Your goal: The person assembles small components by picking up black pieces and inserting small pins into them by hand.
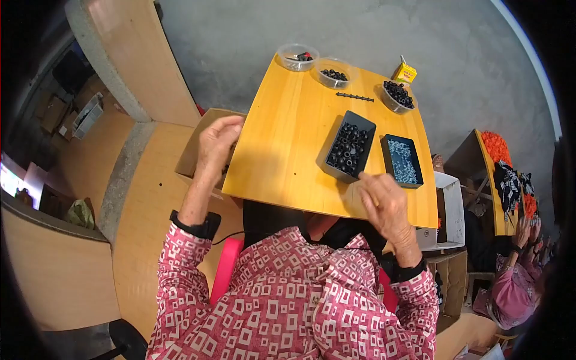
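My left hand point(218, 144) is over the left edge of the wooden table point(270, 144), above a cardboard box. Its fingers are bent and drawn together, and I cannot make out what, if anything, is between them. My right hand point(385, 203) is at the near right corner of a dark grey bin point(339, 174) holding many small round black parts point(350, 147). The fingers are bent, the thumb stands apart from them, and nothing shows in the grip. Just beyond this hand lies a shallow black tray point(390, 172) of small pale pieces point(403, 159).
Clear round tubs point(288, 49) and a tub of black parts point(398, 96) line the far side, near a knobbed black strip point(355, 96) and a yellow drink carton point(405, 73). The cardboard box point(191, 157) stands left. At right, another person point(510, 294) works at another table.
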Demonstrator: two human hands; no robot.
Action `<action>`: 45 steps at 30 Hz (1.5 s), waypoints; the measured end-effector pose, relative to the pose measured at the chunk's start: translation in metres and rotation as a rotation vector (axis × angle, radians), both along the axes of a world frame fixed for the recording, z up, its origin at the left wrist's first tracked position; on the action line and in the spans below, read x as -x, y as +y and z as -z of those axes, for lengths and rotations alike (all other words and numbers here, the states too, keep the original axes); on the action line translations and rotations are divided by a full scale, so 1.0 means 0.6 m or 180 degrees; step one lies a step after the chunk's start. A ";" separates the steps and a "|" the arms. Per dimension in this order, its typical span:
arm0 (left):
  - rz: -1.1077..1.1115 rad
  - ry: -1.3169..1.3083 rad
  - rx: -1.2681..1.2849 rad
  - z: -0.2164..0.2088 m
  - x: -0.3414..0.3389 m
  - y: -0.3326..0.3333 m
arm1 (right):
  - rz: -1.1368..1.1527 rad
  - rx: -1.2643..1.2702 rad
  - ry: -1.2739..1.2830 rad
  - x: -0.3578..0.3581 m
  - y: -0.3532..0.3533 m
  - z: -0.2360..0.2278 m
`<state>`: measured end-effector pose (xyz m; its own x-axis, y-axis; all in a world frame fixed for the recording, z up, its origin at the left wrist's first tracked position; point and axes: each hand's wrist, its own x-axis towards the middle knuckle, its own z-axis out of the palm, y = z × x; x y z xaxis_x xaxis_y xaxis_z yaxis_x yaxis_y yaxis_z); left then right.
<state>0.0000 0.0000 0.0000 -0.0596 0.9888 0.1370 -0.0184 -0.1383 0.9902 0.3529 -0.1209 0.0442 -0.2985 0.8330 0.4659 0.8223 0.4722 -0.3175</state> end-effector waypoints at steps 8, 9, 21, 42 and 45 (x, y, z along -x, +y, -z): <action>0.2228 -0.0287 0.0494 -0.079 -0.125 -0.092 | 0.0233 0.0153 -0.0414 -0.005 0.158 -0.036; 0.2242 -0.0297 0.0510 -0.076 -0.126 -0.097 | 0.0268 0.0348 -0.0804 0.004 0.167 -0.029; 0.2224 -0.0422 0.0971 -0.037 -0.150 -0.067 | 0.0216 0.1015 -0.0710 0.017 0.205 0.023; 0.1727 -0.1360 0.1325 -0.044 -0.259 -0.028 | -0.0641 -0.0438 0.0511 0.026 0.151 -0.035; 0.1637 -0.1503 0.1610 -0.048 -0.258 -0.034 | -0.0667 -0.0495 0.0218 0.039 0.145 -0.021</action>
